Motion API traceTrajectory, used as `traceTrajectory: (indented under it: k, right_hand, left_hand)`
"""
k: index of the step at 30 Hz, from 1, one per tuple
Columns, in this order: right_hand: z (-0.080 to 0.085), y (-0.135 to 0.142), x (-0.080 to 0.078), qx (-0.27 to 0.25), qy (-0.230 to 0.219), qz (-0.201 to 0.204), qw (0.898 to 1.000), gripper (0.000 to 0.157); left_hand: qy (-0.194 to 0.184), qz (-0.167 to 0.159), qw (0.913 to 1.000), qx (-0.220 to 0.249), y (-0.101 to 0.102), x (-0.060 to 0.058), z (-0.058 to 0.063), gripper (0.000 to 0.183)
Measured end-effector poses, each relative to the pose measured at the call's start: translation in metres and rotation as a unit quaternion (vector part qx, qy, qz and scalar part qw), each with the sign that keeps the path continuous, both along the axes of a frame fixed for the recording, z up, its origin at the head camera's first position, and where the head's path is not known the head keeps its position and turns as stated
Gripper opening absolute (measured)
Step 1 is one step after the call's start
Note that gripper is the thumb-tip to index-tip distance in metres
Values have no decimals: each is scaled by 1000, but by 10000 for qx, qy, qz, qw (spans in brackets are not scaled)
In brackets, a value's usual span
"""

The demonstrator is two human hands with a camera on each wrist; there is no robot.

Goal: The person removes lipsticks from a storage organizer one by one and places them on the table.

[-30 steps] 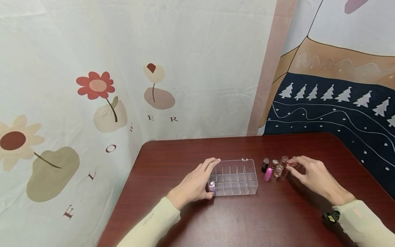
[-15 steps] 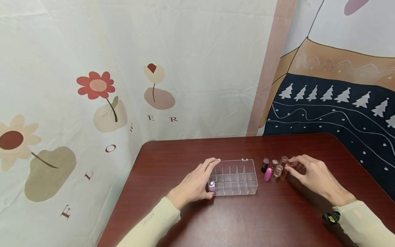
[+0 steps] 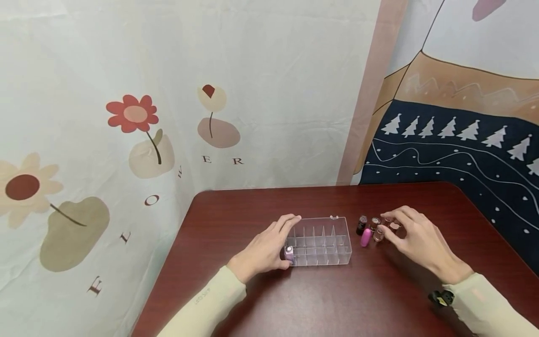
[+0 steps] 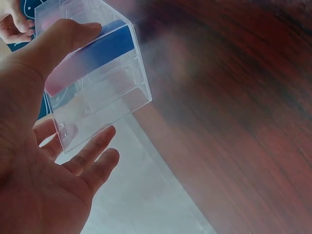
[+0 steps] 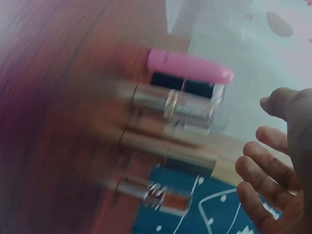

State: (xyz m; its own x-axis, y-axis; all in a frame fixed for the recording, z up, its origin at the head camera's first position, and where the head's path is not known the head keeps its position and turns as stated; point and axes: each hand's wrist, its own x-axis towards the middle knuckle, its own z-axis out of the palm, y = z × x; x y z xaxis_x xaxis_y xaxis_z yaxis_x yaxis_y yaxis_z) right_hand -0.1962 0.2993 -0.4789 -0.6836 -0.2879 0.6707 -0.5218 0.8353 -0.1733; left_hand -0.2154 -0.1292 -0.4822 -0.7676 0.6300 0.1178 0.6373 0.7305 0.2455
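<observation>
My left hand grips the left end of a clear divided box, thumb at the front and fingers reaching behind. In the box's near left compartment stands a pink-to-blue lipstick tube, seen beside the thumb in the left wrist view. To the right of the box, my right hand hovers over a cluster of upright tubes with thumb and fingers spread. The right wrist view shows nothing between those fingers. The cluster includes a bright pink tube, a black one and several clear-and-metallic lipstick tubes.
The box and tubes stand on a dark red wood-grain table. Behind it hangs a pale flower-printed cloth, with a dark blue tree-patterned cloth to the right.
My right hand has shifted left over the tubes, from the rightmost one toward the middle of the cluster. The left hand and the box have stayed put.
</observation>
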Motion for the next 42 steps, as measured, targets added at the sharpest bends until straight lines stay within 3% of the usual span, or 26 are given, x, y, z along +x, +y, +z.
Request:
traceTrajectory:
  k: [9, 24, 36, 42]
  right_hand:
    - [8, -33, -4, 104, 200, 544, 9983, 39]
    - [12, -98, -13, 365, 122, 1344, 9902, 42]
    - [4, -134, -12, 505, 32, 1809, 9822, 42]
    - [-1, -150, -10, 684, -245, 1886, 9794, 41]
  left_hand:
    - [21, -243, 9997, -25, -3, -2, 5, 132]
    - [-10, -292, 9996, 30, -4, -4, 9, 132]
    - [-4, -350, 9993, 101, -5, -6, 5, 132]
    - [16, -392, 9991, 167, -6, -11, 3, 132]
